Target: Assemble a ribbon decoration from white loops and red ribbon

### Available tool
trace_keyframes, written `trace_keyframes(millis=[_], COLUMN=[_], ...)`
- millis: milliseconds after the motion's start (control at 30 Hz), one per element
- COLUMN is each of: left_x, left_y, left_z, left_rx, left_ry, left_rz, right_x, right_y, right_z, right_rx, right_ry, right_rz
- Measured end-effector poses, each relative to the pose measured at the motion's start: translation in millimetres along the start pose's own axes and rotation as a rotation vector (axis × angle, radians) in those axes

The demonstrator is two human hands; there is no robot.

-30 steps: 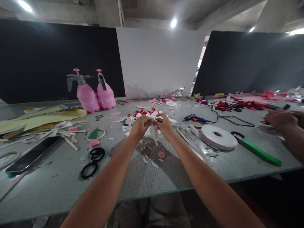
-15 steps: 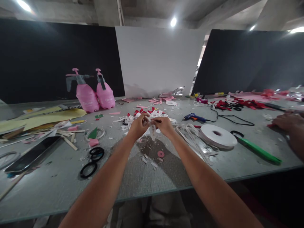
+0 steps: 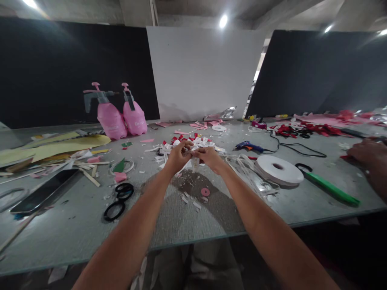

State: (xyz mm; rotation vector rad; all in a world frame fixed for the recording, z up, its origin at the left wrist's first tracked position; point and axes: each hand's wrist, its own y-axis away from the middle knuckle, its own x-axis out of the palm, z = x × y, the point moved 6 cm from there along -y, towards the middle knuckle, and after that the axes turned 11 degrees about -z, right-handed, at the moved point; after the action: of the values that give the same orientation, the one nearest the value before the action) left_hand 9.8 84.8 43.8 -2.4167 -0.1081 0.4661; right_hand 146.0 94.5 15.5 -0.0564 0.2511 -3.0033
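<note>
My left hand [image 3: 179,156] and my right hand [image 3: 208,156] meet over the middle of the table, fingertips pinched together. Between them they grip a short white ribbon [image 3: 195,162] with faint gold-coloured print, its end hanging below the fingers. The part inside the fingertips is hidden. Right behind the hands lies a pile of white and red ribbon pieces [image 3: 201,142]. A pink paper ring [image 3: 205,192] and white scraps [image 3: 196,205] rest on the table nearer to me.
Black scissors [image 3: 115,210] and a phone [image 3: 45,191] lie left; two pink spray bottles [image 3: 134,119] stand behind. To the right are a ribbon roll [image 3: 278,170], a blue glue gun [image 3: 248,146] with a cord and a green-handled tool [image 3: 335,190]. Another person's hand [image 3: 367,155] rests at far right.
The hanging ribbon end looks shorter, and my fingers have closed in nearer to each other around it. The view has tilted slightly; the other things stay in place.
</note>
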Motion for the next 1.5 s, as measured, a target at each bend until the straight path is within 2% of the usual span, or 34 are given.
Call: trace_keyframes(millis=[133,200,367,500,567,600,667,733,767,833,933,1033,1167,1267,1367,1500], left_x=[9.0,10.4,4.2,8.4,7.6,3.1,-13.8,-30.6,-34.2,-30.4,-18.1,-10.9,-4.4,-7.0,-8.0,-1.7], left_y=[1.8,3.8,5.5,4.5,0.7,-2.4,-8.3,-9.1,-7.6,-3.6,1.1,1.5,-1.0,-2.9,-4.1,-1.2], left_z=[16.7,21.6,27.6,24.2,20.6,18.1,8.8,-7.0,-15.0,-25.4,-22.2,-10.9,-0.9,4.1,14.8,32.9], left_rx=[-0.328,-0.441,-0.536,-0.536,-0.489,-0.437,-0.259,-0.020,0.092,0.251,0.288,0.233,0.200,0.129,-0.054,-0.395], left_ry=[0.377,0.520,0.624,0.604,0.544,0.494,0.338,0.132,0.029,-0.167,-0.400,-0.448,-0.344,-0.261,-0.112,0.242], left_rz=[0.089,0.096,0.010,0.045,0.032,-0.021,-0.200,-0.354,-0.372,-0.298,-0.198,-0.204,-0.168,-0.213,-0.233,-0.215], right_x=[5.0,8.6,22.5,28.8,26.0,23.3,16.3,9.9,7.3,4.1,2.4,3.0,5.1,3.6,1.8,0.7], right_y=[5.8,9.2,22.9,27.6,22.1,18.0,9.0,2.0,-0.2,-1.8,-0.1,2.1,1.7,-0.7,-2.9,-3.5], right_z=[-8.1,-10.2,-14.0,-16.5,-17.5,-17.8,-17.6,-17.6,-17.6,-17.2,-15.9,-14.1,-14.9,-18.4,-19.5,-14.9], right_rx=[0.184,0.235,0.356,0.424,0.417,0.400,0.349,0.310,0.299,0.297,0.321,0.331,0.311,0.310,0.307,0.271], right_ry=[-0.169,-0.239,-0.324,-0.357,-0.405,-0.437,-0.513,-0.580,-0.606,-0.632,-0.628,-0.621,-0.577,-0.568,-0.588,-0.579], right_rz=[0.095,0.145,0.268,0.269,0.187,0.136,0.030,-0.051,-0.081,-0.121,-0.164,-0.177,-0.150,-0.187,-0.206,-0.155])
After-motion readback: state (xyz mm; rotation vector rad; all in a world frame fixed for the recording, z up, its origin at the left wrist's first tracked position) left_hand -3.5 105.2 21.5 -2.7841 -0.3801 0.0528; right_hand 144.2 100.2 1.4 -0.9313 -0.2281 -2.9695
